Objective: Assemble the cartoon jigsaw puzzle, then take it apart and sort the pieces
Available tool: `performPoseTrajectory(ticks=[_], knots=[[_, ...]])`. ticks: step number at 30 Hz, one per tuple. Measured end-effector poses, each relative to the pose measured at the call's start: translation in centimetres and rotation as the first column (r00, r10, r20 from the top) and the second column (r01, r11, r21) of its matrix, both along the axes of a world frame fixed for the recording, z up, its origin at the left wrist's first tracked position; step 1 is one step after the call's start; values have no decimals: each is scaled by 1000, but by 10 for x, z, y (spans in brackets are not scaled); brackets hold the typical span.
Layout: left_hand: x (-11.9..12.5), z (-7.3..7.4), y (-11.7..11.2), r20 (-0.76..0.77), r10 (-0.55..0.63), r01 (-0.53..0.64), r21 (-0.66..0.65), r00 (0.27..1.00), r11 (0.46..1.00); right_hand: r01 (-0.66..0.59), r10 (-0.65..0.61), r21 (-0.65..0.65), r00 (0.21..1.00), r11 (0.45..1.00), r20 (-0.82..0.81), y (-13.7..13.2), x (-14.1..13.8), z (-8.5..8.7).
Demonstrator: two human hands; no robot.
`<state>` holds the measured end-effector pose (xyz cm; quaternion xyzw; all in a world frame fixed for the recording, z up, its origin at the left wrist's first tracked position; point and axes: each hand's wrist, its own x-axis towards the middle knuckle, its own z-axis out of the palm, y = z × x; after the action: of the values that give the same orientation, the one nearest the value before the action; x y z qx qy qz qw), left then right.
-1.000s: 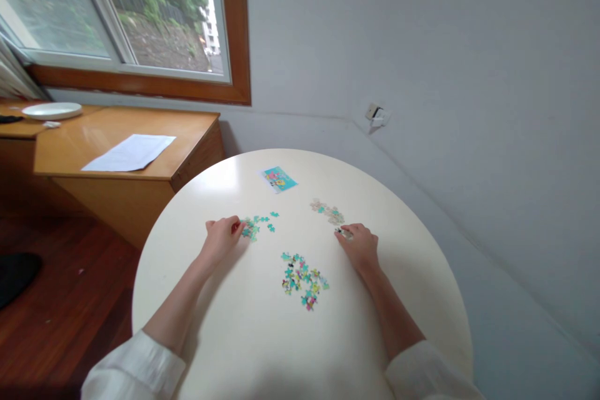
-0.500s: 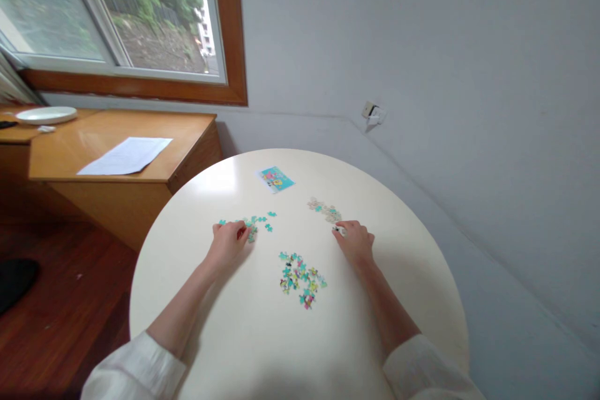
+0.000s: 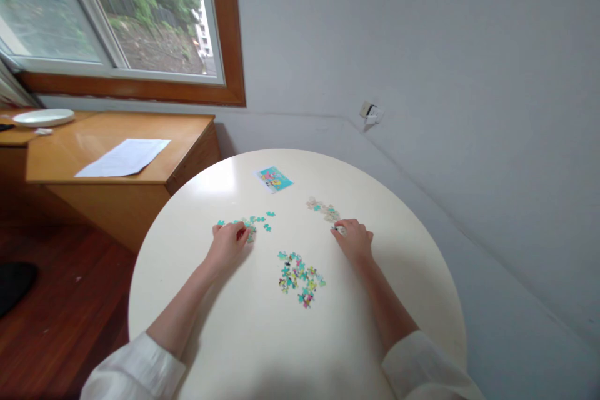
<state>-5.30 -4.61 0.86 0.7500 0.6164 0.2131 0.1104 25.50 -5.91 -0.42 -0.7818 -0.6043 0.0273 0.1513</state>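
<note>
My left hand [image 3: 228,244] is closed in a pinch at the edge of the left group of teal jigsaw pieces [image 3: 260,219]; what its fingertips hold, if anything, is hidden. On the right, my right hand [image 3: 356,240] pinches a jigsaw piece [image 3: 340,230] with a pale surface and a dark spot. Just beyond that hand lies a cluster of mostly pale, grey-looking pieces [image 3: 323,208] with a little teal among them. Between my forearms, nearer to me, a heap of multicoloured pieces [image 3: 300,278] is spread on the white round table [image 3: 225,331].
A small colourful picture card [image 3: 275,179] lies toward the table's far side. Left of the table stands a wooden desk [image 3: 187,144] with a sheet of paper [image 3: 124,157] and a white plate [image 3: 44,117]. The wall behind carries a socket with a plug [image 3: 371,112].
</note>
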Motion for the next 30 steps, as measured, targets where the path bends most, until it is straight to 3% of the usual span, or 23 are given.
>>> performPoseTrajectory(ticks=[12, 21, 24, 30], knots=[[0, 1, 0, -12, 4, -4, -4, 1000, 1000, -4, 6, 110, 1000, 994, -22, 7, 5, -17], [0, 2, -1, 7, -4, 4, 9, 1000, 1000, -77, 139, 333, 976, 940, -168, 6, 3, -22], [1, 1, -1, 14, 2, -2, 5, 1000, 1000, -102, 223, 358, 922, 928, -317, 6, 0, -19], [1, -1, 1, -1, -6, 6, 15, 1000, 1000, -181, 331, 299, 733, 937, -595, 0, -13, -14]])
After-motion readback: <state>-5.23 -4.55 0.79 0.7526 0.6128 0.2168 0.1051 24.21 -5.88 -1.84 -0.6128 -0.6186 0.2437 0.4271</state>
